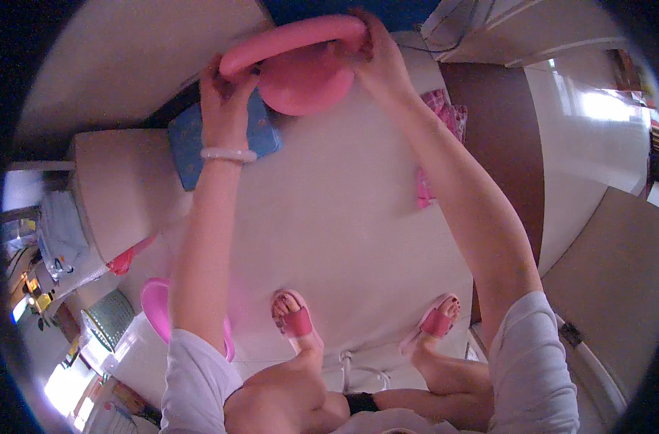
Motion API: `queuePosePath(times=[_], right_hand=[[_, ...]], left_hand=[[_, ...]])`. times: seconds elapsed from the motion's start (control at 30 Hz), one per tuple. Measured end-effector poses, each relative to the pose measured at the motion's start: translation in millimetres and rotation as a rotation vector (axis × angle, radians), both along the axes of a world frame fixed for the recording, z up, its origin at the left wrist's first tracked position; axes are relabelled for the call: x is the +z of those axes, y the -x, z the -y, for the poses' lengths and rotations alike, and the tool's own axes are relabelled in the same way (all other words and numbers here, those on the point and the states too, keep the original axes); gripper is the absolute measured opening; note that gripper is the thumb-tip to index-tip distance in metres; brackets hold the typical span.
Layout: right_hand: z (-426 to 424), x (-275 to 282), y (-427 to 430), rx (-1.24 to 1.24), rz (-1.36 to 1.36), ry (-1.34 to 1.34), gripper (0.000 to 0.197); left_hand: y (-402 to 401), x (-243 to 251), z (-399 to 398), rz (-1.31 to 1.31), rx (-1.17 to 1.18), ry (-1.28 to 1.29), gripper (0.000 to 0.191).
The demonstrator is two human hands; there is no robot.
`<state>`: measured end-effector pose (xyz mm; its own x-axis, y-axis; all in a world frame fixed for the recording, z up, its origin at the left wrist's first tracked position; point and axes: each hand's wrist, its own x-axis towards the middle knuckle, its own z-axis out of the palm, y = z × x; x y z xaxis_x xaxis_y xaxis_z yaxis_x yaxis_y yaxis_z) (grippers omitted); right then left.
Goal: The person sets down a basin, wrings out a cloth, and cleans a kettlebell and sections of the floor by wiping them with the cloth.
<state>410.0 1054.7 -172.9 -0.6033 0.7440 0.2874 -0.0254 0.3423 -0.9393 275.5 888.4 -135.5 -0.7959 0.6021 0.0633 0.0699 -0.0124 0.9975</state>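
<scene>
Out in front of me, a pink round vessel (307, 89) with a broad rim, apparently a plastic basin, is held up off the floor and tilted. My left hand (227, 87) grips the left end of its rim, and a pale bracelet (228, 155) circles that wrist. At the other end of the rim is my right hand (377, 51), its fingers wrapped over the edge. The inside of the vessel is mostly turned away from view. Just behind my left wrist lies a blue flat case or cushion (185, 149).
A larger pink tub (154, 309) stands on the floor by my left arm, near a green perforated basket (112, 317) and a red plastic bag (121, 262). Pink checked cloth (454, 116) lies to the right beside a brown floor strip (497, 141). Chair legs (346, 369) show between my feet.
</scene>
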Motion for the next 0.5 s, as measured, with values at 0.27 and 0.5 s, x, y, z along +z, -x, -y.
queuePosePath(times=[0.27, 0.5], right_hand=[[18, 13, -29, -0.083, 0.230, -0.084, 0.035], [66, 31, -79, -0.094, 0.144, 0.032, 0.030]], left_hand=[[-9, -1, 7, -0.143, -0.016, 0.157, 0.040], [-50, 4, 48, -0.192, -0.183, 0.150, 0.039]])
